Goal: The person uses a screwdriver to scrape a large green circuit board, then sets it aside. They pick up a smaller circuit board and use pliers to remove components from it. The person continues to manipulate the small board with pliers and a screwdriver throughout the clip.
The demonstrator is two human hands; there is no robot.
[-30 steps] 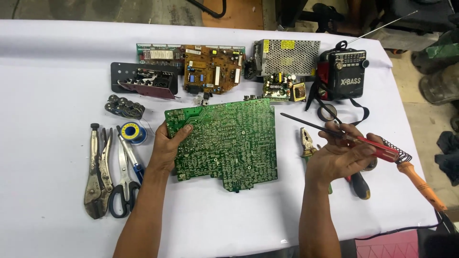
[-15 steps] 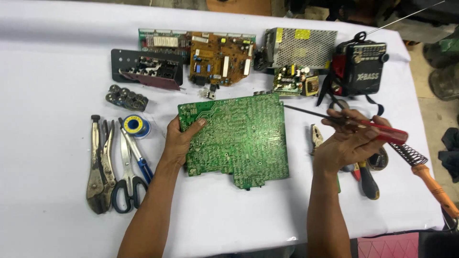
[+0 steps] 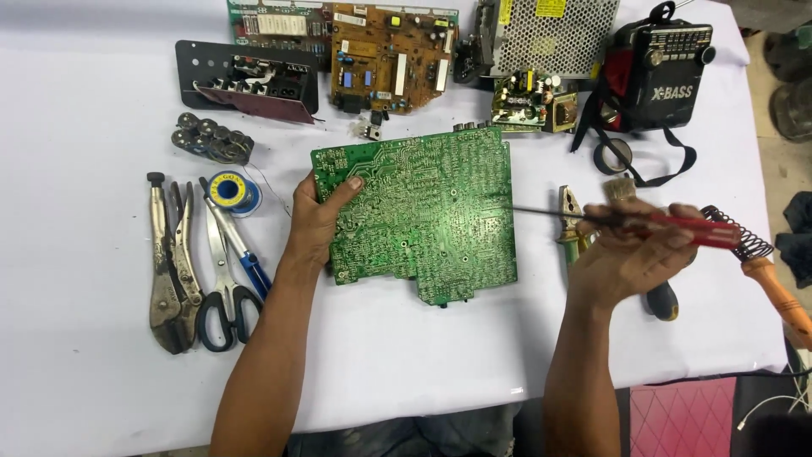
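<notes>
Between both hands lies the green circuit board, left hand gripping it.

- locking pliers, scissors, blue-handled tool: side by side, well left of left fingers
- solder spool: left of left fingers, near
- cluster of round metal parts, black connector panel: up-left of left fingers
- brown circuit board: above left fingers, apart
- perforated metal case, small coil board: up-left of right fingers
- black radio, black tape roll: above right fingers
- brush: just above right fingers
- yellow-green pliers: just left of right fingers
- orange-handled soldering iron: right of right fingers
- white table cover: under everything
</notes>
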